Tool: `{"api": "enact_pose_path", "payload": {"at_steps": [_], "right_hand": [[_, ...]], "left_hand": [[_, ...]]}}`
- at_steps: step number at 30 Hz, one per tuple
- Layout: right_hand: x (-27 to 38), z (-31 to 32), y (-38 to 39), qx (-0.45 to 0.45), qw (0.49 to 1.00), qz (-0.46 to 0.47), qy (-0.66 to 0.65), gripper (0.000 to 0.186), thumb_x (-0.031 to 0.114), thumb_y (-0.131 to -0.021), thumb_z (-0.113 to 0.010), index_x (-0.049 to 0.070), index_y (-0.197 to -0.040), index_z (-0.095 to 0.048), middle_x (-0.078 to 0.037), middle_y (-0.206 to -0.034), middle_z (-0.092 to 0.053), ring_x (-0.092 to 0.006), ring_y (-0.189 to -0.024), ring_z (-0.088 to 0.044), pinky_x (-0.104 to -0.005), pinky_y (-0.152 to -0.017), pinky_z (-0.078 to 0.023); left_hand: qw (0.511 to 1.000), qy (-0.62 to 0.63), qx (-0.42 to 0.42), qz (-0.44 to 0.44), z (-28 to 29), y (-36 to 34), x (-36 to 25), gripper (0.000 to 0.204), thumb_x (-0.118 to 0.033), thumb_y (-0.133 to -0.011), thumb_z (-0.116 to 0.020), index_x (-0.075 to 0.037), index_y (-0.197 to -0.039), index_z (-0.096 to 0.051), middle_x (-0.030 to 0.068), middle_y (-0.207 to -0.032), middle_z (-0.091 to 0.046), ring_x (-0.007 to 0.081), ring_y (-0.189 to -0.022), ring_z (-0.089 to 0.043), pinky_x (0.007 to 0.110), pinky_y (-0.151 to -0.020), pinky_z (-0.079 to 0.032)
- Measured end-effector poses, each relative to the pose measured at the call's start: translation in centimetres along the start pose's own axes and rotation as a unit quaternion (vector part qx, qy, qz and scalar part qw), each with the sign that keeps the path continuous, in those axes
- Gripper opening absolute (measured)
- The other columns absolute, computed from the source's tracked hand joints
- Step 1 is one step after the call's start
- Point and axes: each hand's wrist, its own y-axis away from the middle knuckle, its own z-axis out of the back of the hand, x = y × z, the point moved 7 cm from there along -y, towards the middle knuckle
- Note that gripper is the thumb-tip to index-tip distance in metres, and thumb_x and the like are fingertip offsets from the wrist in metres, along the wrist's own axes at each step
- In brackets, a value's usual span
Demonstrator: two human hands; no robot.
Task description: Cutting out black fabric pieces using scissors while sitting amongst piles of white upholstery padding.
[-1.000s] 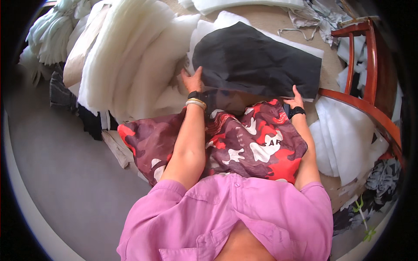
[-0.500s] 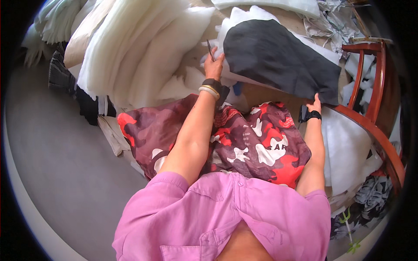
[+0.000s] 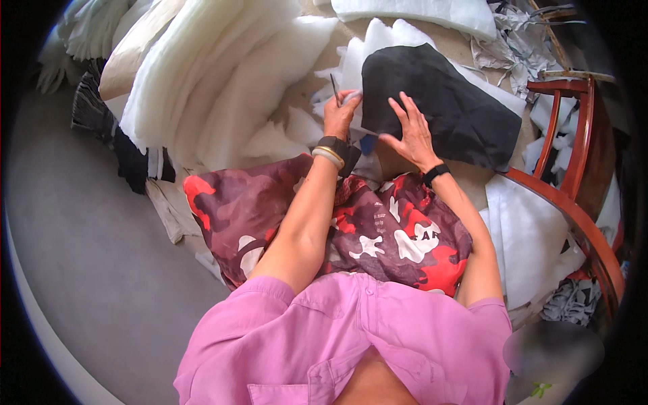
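Observation:
A dark grey cloth piece (image 3: 459, 101) lies on white fluffy batting (image 3: 388, 34) in front of me. My left hand (image 3: 339, 118) is closed at the cloth's left edge, with a slim dark pointed tool (image 3: 334, 88) sticking up from it. It could be scissors, but the grip hides most of it. The fingertips of that hand also meet the batting's edge. Fingers spread, my right hand (image 3: 413, 135) is over the lower left part of the cloth, and I cannot tell whether it presses down. Red and maroon camouflage fabric (image 3: 378, 236) covers my lap.
A thick stack of white batting layers (image 3: 209, 81) rises at left. On the right stands a reddish wooden chair frame (image 3: 574, 196), with white sheets (image 3: 523, 236) below it. Crumpled silvery material (image 3: 513, 47) sits at the far right, and dark clothing (image 3: 131, 162) lies at left.
My right hand has left the cloth's lower right corner and moved left over the cloth, fingers spread. The cloth has shifted slightly, its left edge now farther right. My left hand moved a little right.

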Motion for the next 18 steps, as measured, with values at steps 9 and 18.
{"api": "enact_pose_path", "payload": {"at_steps": [9, 18], "right_hand": [[-5.0, 1.2, -1.2, -0.018, 0.974, -0.135, -0.180, 0.033, 0.027, -0.080, -0.058, 0.009, -0.107, -0.055, -0.012, -0.111, -0.054, -0.0272, -0.100, -0.054, -0.0335, -0.083, -0.043], [-3.8, -1.4, -1.8, 0.064, 0.923, -0.205, -0.320, 0.032, 0.027, -0.076, -0.064, 0.000, -0.091, -0.054, -0.009, -0.084, -0.056, -0.0195, -0.079, -0.055, -0.0296, -0.072, -0.042]], "left_hand": [[1.000, -0.003, -0.020, 0.001, 0.1, 0.3, -1.4, 0.024, -0.019, -0.073, -0.065, -0.005, -0.090, -0.057, -0.0024, -0.067, -0.052, 0.0051, -0.052, -0.040, 0.021, -0.047, -0.032], [0.983, -0.071, 0.157, 0.065, -5.6, 1.9, -1.4, 0.027, -0.020, -0.073, -0.065, -0.005, -0.091, -0.050, -0.0016, -0.061, -0.047, 0.0066, -0.049, -0.038, 0.023, -0.044, -0.032]]}}
